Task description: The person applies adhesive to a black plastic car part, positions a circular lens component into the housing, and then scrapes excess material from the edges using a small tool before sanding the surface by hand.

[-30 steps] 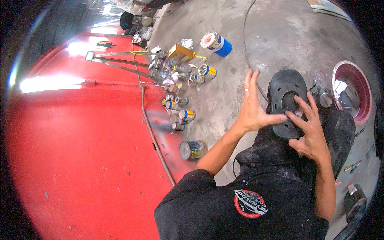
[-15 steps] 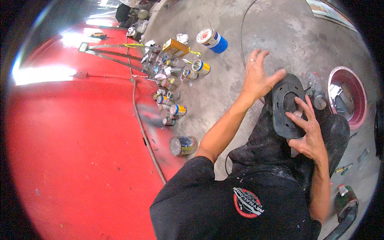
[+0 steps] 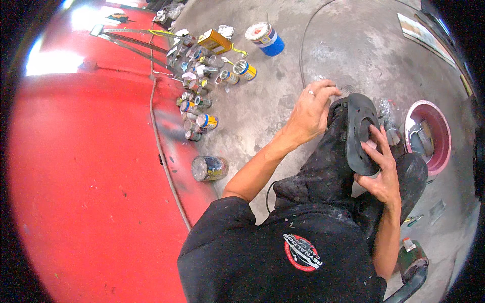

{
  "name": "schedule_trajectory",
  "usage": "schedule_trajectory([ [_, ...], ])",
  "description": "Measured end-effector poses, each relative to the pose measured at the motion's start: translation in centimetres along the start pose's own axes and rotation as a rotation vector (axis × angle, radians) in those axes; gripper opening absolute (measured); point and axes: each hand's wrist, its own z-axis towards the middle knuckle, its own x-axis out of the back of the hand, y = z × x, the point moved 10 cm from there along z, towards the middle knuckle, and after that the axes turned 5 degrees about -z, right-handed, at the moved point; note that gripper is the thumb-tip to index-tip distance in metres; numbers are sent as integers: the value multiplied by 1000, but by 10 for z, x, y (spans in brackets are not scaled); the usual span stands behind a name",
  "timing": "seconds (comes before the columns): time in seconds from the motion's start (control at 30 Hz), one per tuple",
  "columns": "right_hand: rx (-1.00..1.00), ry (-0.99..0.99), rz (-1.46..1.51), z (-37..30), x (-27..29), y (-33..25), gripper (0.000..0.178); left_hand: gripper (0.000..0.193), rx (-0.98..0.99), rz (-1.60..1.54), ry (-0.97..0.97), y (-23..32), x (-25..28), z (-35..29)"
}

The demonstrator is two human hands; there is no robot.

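Observation:
A black oval plastic part [image 3: 356, 108] with a large opening and small slots along its rim is tilted above my dark-clothed knee. My right hand [image 3: 383, 174] grips its near end, fingers reaching into the opening and thumb at the lower rim. Close to the part's far left edge is my left hand [image 3: 309, 113], a ring on one finger. Its fingers are bent toward that edge, with a gap between them and the thumb; whether they touch the part cannot be told.
A red car panel [image 3: 96, 177] fills the left side. Several small cans [image 3: 207, 121] stand along it, with a blue paint can [image 3: 272, 45] farther off and a stained tin [image 3: 209, 168] nearer. At right are a maroon basin [image 3: 444, 146] holding water and dark items, and a green container [image 3: 411, 260].
My left thumb has come off the part's rim, and the left fingers have bent in. The part has turned, showing more of its left side. My right hand keeps its grip.

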Motion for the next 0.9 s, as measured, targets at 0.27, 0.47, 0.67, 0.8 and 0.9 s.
schedule_trajectory([
  [0.27, -20, 11, -70, 1, -2, -5, 64, 65, -213, 159, -218, 23, -14, -16],
  [0.47, -16, 12, -97, 0, -3, -7, 64, 63, -299, 194, -263, 30, -9, -28],
  [0.67, -6, 24, -133, -3, 0, -9, 64, 63, -345, 216, -369, 46, -11, -43],
  [0.8, 7, 27, -103, -7, 3, -7, 64, 65, -325, 103, -338, 53, -10, -49],
  [0.9, 5, 159, -41, -6, 28, 1, 64, 53, -173, -142, -52, 45, 16, -21],
])
